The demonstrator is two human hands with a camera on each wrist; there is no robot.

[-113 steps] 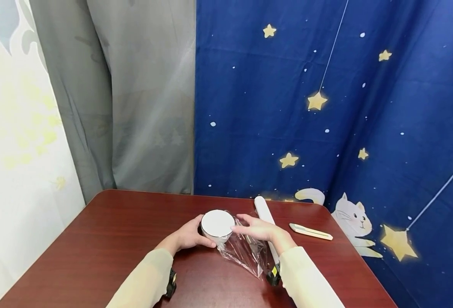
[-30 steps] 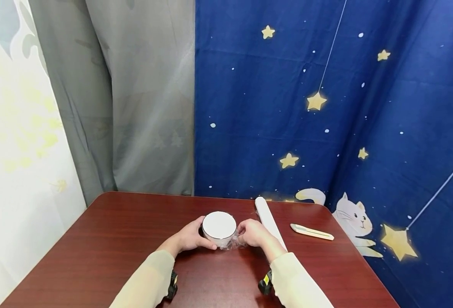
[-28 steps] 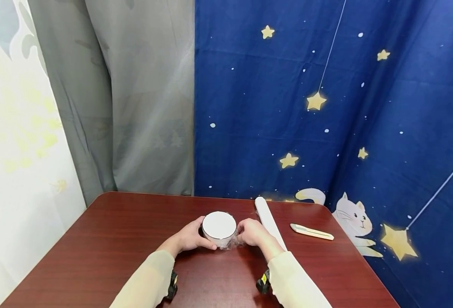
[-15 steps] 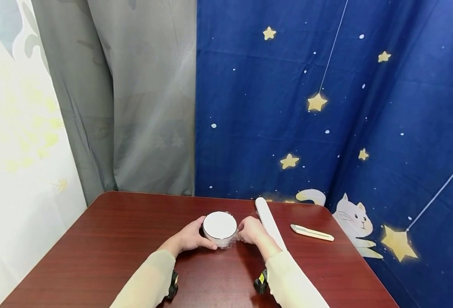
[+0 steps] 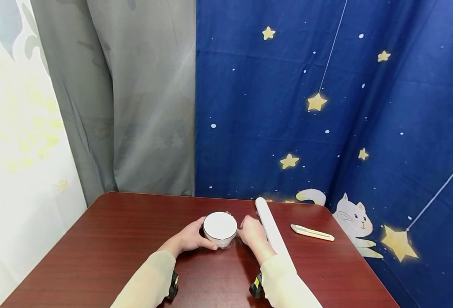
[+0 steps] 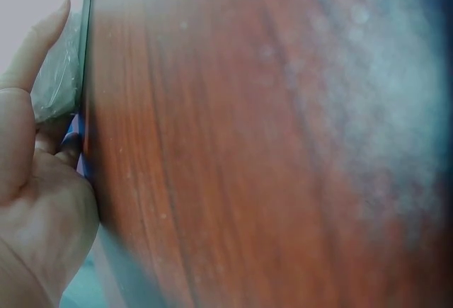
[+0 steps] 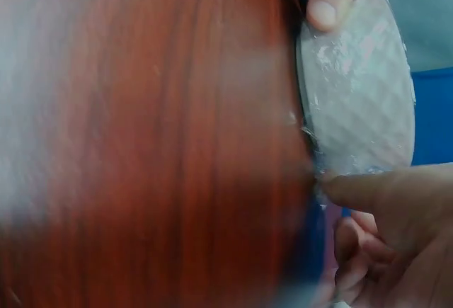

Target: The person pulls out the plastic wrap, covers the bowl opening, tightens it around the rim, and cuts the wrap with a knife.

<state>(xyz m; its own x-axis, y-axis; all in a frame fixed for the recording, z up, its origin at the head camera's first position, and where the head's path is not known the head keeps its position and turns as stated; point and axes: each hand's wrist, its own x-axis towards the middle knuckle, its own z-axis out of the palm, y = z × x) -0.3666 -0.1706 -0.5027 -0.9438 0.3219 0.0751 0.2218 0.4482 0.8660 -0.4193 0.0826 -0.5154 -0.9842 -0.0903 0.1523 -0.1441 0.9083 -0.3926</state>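
A round white container (image 5: pixel 220 226) with a flat white top and dark rim stands on the table. Its side, quilted in the right wrist view, is wrapped in clear plastic film (image 7: pixel 354 67). My left hand (image 5: pixel 188 237) grips the container's left side, thumb across the front; in the left wrist view the far fingers are partly hidden behind it. On the other side my right hand (image 5: pixel 254 235) is curled close to the container's lower edge. One digit of it meets the film there, with a short strand of film running to the hand. Its other fingers (image 7: pixel 350 251) are bent.
A long white roll (image 5: pixel 270 231) lies just right of my right hand, partly behind the forearm. Farther right is a pale utility knife (image 5: pixel 312 232). The brown wooden table (image 5: pixel 134 226) ends at curtains behind. Each wrist carries a black camera (image 5: pixel 256 286).
The film that spread loosely to the right is now gathered against the container. My right hand has curled and turned, its forearm shifting left, uncovering more of the roll. The left hand keeps its grip.
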